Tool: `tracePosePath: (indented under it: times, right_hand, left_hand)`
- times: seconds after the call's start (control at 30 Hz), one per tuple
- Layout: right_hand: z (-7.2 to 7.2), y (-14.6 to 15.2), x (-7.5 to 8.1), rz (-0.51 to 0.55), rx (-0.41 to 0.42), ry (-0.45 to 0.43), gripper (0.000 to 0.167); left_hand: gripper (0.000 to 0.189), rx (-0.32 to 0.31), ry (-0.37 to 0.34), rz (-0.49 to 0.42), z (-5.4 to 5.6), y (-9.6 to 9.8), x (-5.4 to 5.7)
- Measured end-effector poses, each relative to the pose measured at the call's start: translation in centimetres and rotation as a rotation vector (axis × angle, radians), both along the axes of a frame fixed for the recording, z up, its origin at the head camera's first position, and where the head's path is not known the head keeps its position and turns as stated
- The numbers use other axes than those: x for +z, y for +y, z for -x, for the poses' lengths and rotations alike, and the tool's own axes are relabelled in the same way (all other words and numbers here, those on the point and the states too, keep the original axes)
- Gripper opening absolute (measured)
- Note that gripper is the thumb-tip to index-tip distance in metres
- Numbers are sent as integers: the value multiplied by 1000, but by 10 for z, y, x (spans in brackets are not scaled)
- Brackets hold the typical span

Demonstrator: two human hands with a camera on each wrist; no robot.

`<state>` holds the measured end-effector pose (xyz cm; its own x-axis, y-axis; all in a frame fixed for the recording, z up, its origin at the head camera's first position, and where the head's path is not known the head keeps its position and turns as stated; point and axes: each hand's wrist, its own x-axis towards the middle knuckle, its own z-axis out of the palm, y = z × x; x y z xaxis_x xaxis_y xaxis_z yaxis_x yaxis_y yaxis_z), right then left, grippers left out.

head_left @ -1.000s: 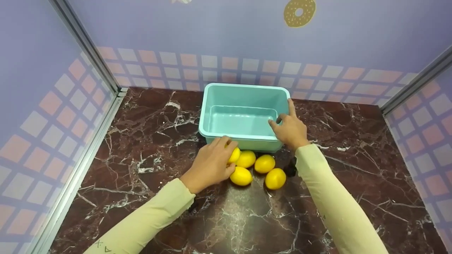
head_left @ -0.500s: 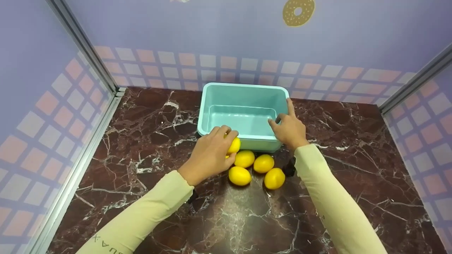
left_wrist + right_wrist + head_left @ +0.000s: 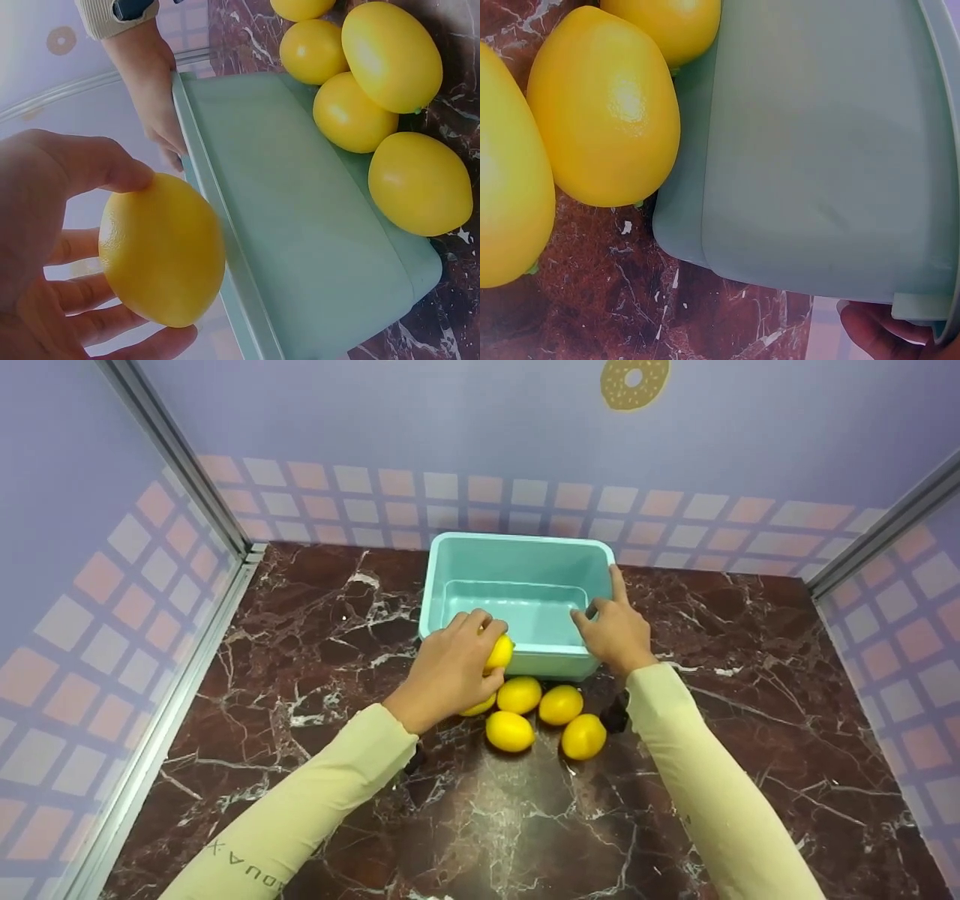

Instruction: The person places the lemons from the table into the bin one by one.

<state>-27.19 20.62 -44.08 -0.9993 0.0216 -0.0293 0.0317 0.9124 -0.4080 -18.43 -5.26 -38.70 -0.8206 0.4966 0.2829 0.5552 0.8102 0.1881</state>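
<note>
The lemon [image 3: 162, 251] has risen with the left hand [image 3: 448, 669] in the last half-second, pinched between thumb and fingers, and we judge it light, firm and slick, best held round its middle, while the right hand [image 3: 619, 636] grips the bin [image 3: 555, 664].

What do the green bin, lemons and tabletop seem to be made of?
Green bin: likely moulded plastic with a satin finish, given its smooth walls and rounded corners. Lemons: glossy skins with highlights; real fruit or plastic copies, I can't tell. Tabletop: polished, reddish-brown with white veins, perhaps marble or a marble-look surface.
</note>
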Motion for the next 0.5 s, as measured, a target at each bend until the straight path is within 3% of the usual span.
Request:
tracePosePath:
  times: [0.5]
  right_hand:
    - [-2,0,-1,-8,0,10,46]
  left_hand:
    - [44,31,-14,-20,13,0,1]
